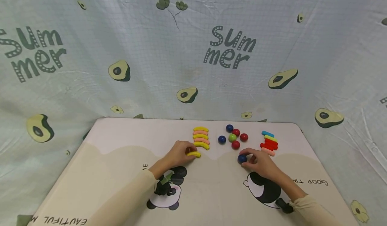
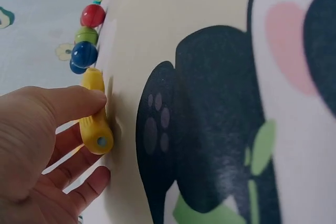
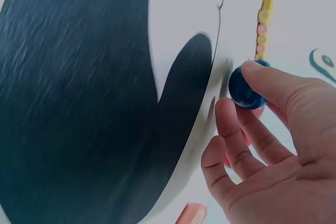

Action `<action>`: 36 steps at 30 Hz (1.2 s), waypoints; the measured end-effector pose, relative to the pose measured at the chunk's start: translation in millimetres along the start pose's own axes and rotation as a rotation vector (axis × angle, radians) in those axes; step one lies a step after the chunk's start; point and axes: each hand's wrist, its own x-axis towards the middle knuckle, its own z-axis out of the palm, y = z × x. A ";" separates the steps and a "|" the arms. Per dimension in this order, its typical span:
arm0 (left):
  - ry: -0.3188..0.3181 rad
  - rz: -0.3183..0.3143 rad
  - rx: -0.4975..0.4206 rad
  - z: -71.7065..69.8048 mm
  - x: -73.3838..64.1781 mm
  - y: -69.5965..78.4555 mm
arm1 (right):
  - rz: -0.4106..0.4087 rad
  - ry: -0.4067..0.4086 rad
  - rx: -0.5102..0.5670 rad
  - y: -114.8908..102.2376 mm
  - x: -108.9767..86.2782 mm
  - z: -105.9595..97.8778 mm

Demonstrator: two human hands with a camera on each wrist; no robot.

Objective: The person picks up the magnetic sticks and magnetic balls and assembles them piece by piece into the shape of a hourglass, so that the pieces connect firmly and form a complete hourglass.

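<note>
Left hand (image 1: 177, 154) pinches a yellow curved piece (image 1: 195, 154); right hand (image 1: 260, 163) pinches a dark blue ball (image 1: 242, 158).
Each grip is closed on its piece, thumb against fingers, low over the table (image 1: 211, 189); whether either piece touches the surface I cannot tell. The yellow piece is just below a column of five curved pieces (image 1: 201, 136), alternating yellow and pink. The held ball is nearer the person than a loose group of balls (image 1: 232, 137): two blue, three red, one green. Right of those lie short sticks (image 1: 269, 146) in blue, yellow-green, red and pink. Behind hangs an avocado-print cloth (image 1: 157, 61).
</note>
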 end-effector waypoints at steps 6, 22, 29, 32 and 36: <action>0.039 -0.040 -0.077 -0.9 -9.0 0.4 | -0.026 0.000 0.039 -7.4 4.4 10.0; 0.112 -0.146 -0.234 0.8 -25.3 3.8 | -0.035 -0.042 0.190 -29.5 27.5 42.4; 0.114 -0.133 -0.216 4.2 -26.4 3.4 | -0.033 -0.074 0.191 -46.5 38.1 57.6; 0.109 -0.129 -0.206 5.4 -25.9 4.6 | -0.039 -0.074 0.197 -53.0 43.9 64.0; 0.099 -0.112 -0.204 6.6 -25.1 6.9 | -0.036 -0.064 0.191 -59.0 50.8 71.8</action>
